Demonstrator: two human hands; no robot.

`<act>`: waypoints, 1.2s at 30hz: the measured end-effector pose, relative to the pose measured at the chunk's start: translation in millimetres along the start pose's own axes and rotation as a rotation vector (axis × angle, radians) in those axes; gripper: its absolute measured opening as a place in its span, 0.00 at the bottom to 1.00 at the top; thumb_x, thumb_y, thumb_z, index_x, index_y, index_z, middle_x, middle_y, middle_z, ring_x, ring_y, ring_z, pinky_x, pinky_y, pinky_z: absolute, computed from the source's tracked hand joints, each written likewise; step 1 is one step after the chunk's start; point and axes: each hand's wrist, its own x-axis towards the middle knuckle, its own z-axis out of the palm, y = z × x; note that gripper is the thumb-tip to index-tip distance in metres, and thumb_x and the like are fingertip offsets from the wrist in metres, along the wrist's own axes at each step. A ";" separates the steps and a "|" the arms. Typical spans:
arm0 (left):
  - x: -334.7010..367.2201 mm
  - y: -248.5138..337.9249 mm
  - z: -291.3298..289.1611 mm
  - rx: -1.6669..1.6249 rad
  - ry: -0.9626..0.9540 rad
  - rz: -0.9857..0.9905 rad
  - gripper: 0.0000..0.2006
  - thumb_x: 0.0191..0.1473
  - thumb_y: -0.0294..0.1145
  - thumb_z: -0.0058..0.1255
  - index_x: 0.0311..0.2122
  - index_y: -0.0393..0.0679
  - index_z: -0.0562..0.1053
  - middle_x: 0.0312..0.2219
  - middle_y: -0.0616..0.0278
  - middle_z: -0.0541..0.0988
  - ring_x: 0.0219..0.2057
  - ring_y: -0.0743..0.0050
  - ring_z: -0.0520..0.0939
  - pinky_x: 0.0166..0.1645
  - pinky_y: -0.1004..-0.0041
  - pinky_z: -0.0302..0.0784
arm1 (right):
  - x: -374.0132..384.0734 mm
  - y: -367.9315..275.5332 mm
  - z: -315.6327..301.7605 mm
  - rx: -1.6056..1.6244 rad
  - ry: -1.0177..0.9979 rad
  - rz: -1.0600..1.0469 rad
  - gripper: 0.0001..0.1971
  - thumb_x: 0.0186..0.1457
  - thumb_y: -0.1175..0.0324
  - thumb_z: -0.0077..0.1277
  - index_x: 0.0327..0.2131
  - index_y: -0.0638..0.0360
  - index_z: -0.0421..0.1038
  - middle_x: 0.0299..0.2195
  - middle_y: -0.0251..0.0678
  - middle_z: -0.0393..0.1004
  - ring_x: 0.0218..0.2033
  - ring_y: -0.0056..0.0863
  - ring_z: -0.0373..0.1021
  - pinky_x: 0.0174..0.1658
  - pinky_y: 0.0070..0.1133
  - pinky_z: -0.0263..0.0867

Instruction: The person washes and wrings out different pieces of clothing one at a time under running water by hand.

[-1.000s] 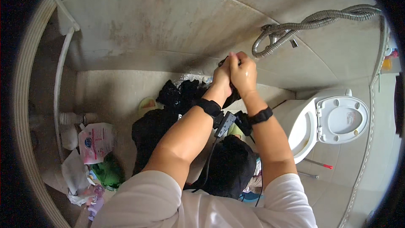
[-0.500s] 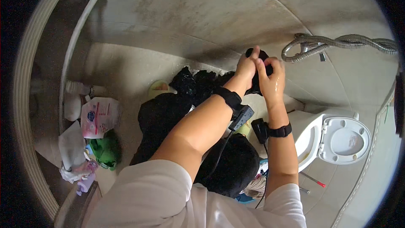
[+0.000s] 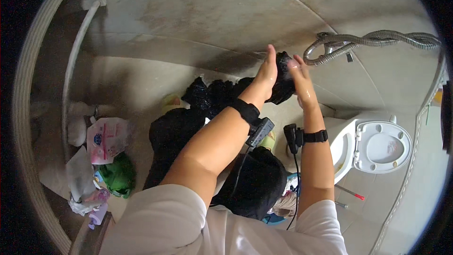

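A wet, shiny black garment [image 3: 283, 87] is bunched up between my two hands, by the tiled wall. My left hand [image 3: 267, 76] presses against its left side, thumb pointing up and the other fingers hidden behind the cloth. On its right side, my wet right hand [image 3: 303, 84] grips the cloth, its fingertips slightly smeared by motion. More wet black cloth [image 3: 212, 93] lies along the foot of the wall to the left; whether it is the same piece I cannot tell. Each wrist wears a black strap with a small device.
A coiled metal shower hose [image 3: 368, 45] hangs on the wall, with a toilet [image 3: 349, 148] below, lid raised. At left are a pink-white pouch [image 3: 106, 137], a green bag [image 3: 118, 174] and a purple bottle [image 3: 97, 215]. A blue basin [image 3: 273, 219] with clothes sits near my knee.
My hands have moved apart from their close grip, the left one shifting left. More of the black garment shows between them. The view has shifted slightly.
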 end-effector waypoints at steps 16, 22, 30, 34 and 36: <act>11.7 -48.0 -18.5 0.968 0.104 0.359 0.28 0.55 0.57 0.33 0.46 0.45 0.72 0.45 0.50 0.74 0.50 0.50 0.71 0.55 0.53 0.57 | -12.9 -8.0 -49.0 0.656 0.208 0.136 0.14 0.48 0.74 0.50 0.40 0.61 0.63 0.32 0.39 0.71 0.31 0.32 0.71 0.34 0.26 0.70; 12.3 -41.3 -31.5 0.575 0.162 -0.307 0.31 0.52 0.60 0.36 0.49 0.44 0.70 0.48 0.48 0.71 0.50 0.49 0.71 0.56 0.60 0.59 | -17.7 -28.4 -91.9 0.973 0.107 0.100 0.15 0.50 0.66 0.49 0.40 0.64 0.69 0.37 0.44 0.74 0.39 0.40 0.72 0.45 0.36 0.68; -10.0 -21.2 -8.0 -0.367 0.051 -0.652 0.41 0.38 0.67 0.53 0.53 0.49 0.66 0.53 0.50 0.67 0.56 0.46 0.63 0.57 0.41 0.52 | -37.8 -10.0 -58.1 0.887 0.086 0.010 0.19 0.52 0.69 0.46 0.48 0.61 0.61 0.45 0.42 0.68 0.45 0.37 0.68 0.51 0.32 0.62; 13.3 -30.6 -26.7 -0.505 -0.005 -0.289 0.15 0.48 0.49 0.51 0.34 0.49 0.75 0.36 0.60 0.79 0.43 0.62 0.77 0.50 0.50 0.67 | -44.6 -23.6 -36.4 0.503 0.147 -0.094 0.23 0.47 0.78 0.49 0.47 0.55 0.55 0.46 0.42 0.65 0.43 0.29 0.65 0.47 0.26 0.63; 13.3 -28.7 -17.4 -0.654 -0.004 -0.174 0.12 0.53 0.39 0.45 0.34 0.44 0.75 0.33 0.59 0.79 0.37 0.61 0.79 0.45 0.57 0.73 | -47.0 -23.3 -35.2 -0.129 0.247 -0.315 0.23 0.46 0.77 0.48 0.47 0.57 0.56 0.53 0.45 0.61 0.48 0.29 0.62 0.52 0.24 0.59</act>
